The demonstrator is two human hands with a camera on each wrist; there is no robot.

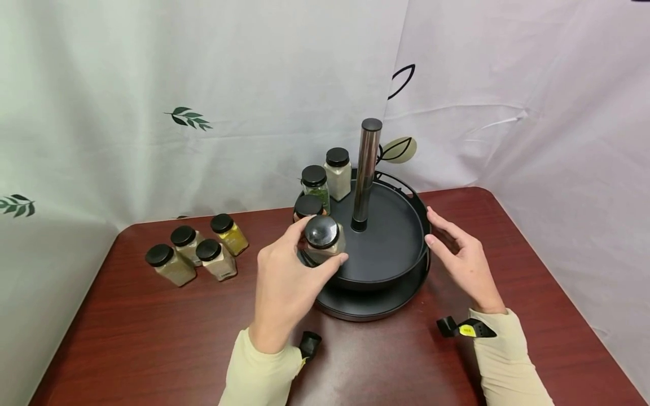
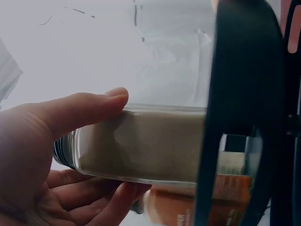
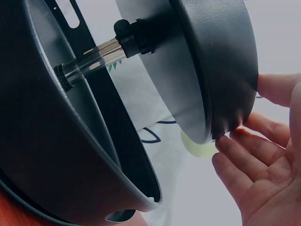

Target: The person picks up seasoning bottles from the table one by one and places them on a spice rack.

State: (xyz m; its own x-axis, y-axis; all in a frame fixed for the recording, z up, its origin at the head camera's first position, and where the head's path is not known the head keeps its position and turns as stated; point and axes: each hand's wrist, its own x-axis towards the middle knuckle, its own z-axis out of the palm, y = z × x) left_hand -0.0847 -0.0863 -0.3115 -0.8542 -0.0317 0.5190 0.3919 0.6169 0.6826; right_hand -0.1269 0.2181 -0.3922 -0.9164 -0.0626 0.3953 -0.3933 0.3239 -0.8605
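Observation:
My left hand (image 1: 286,276) grips a black-lidded glass spice jar (image 1: 323,235) between thumb and fingers. The jar is over the left front of a black two-tier round rack's upper tray (image 1: 391,242). Pale tan powder fills the jar (image 2: 146,146) in the left wrist view, and the rack's wall (image 2: 244,70) hides its base. At the opposite side, the fingertips of my right hand (image 1: 462,259) touch the upper tray's outer rim, with relaxed fingers. The right wrist view has these fingers (image 3: 251,160) against the tray's side wall (image 3: 230,66).
Along the upper tray's left side stand a white-powder jar (image 1: 338,175), a green herb jar (image 1: 316,189) and an orange-brown spice jar (image 1: 308,207). A metal post (image 1: 367,175) rises from the rack's middle. Several black-lidded jars (image 1: 218,260) stand on the dark red table (image 1: 167,338) at left.

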